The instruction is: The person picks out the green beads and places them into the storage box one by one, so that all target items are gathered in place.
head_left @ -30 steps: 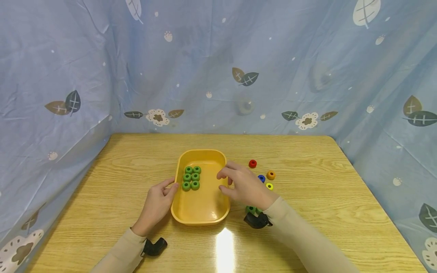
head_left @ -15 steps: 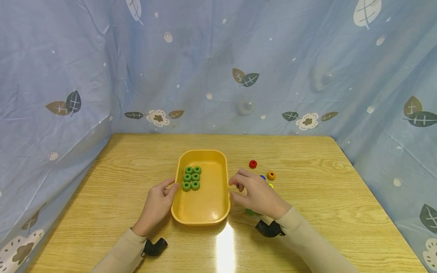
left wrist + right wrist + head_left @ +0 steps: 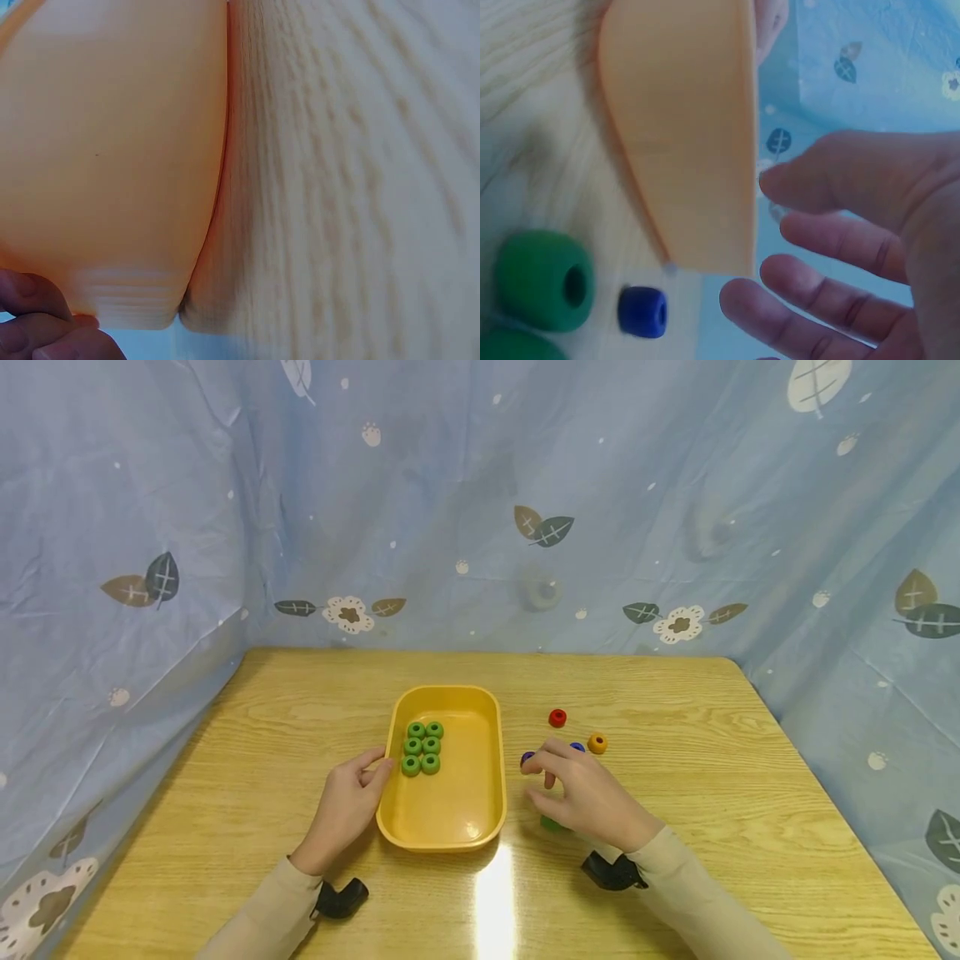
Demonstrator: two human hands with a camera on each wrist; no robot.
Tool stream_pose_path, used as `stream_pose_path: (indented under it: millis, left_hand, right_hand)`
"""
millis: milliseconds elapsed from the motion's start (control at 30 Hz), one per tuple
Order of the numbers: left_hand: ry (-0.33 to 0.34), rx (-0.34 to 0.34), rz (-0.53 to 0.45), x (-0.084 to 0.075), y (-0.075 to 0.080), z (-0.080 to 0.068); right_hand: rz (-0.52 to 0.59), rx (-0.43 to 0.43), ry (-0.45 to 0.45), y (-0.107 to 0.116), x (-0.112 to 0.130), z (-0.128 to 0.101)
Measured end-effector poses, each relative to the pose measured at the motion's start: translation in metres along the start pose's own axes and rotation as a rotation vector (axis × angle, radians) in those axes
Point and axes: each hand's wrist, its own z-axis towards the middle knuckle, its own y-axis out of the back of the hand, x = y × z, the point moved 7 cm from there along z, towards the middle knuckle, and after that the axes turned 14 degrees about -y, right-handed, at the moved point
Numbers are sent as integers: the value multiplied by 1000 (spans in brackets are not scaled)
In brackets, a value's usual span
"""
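A: How will the green bead (image 3: 544, 279) handle?

B: I judge it light, hard and smooth, a short cylinder with a hole through it, so liable to roll or slip. A pinch across its curved sides with thumb and forefinger looks the surest hold. It lies on the wooden table (image 3: 712, 793), just right of the yellow tray (image 3: 491, 760) near the tray's near corner, under the right hand (image 3: 588, 793).

A: And the fingers?

B: The right hand's fingers are spread loosely and hold nothing, hovering above the bead. The left hand (image 3: 345, 802) rests against the tray's left rim, fingers lightly curled on it.

A: What does one view give that another lacks?

B: The right wrist view shows the green bead whole with a small blue bead (image 3: 643, 311) beside it; from the head the hand hides most of it. Only the head view shows six green beads (image 3: 422, 747) inside the tray, and a red bead (image 3: 557, 718) and orange bead (image 3: 597, 743) further right of it.
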Motion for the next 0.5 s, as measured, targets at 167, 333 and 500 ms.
stream_pose_path:
  millis: [167, 333, 500]
  left_hand:
    - [4, 6, -13, 0, 0, 1]
    - [20, 7, -7, 2, -1, 0]
    - [20, 6, -6, 2, -1, 0]
  right_hand:
    - [-8, 37, 17, -4, -7, -3]
    - [-6, 114, 19, -9, -15, -6]
    - [3, 222, -37, -12, -23, -9]
